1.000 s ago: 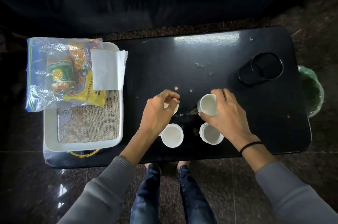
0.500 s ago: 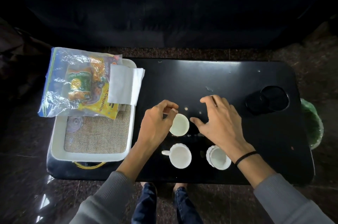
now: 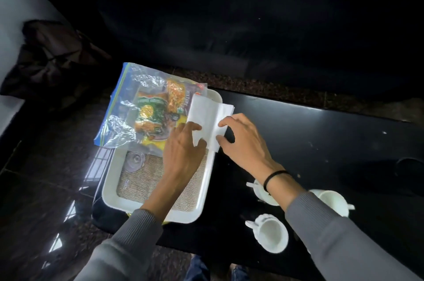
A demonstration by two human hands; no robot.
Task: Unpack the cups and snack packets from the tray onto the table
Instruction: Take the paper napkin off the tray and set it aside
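Observation:
A white tray (image 3: 207,188) with a burlap mat sits at the left end of the black table (image 3: 321,133). A clear bag of yellow and green snack packets (image 3: 146,115) lies across its far end. White folded napkins (image 3: 207,115) rest on the bag. My left hand (image 3: 183,147) and my right hand (image 3: 243,140) both pinch the near edge of the napkins. Three white cups stand on the table to the right: one (image 3: 273,234) near the front, one (image 3: 333,201) further right, one (image 3: 259,191) partly hidden by my right forearm.
A small clear glass lid (image 3: 134,161) lies on the tray's mat. A dark round object (image 3: 408,166) sits at the table's right end. A dark sofa fills the space beyond the table, and dark cloth (image 3: 50,55) lies to the far left.
Both hands left the cups and moved left to the tray, where they now grip the napkins. The camera view swung left, so the cups now sit at lower right.

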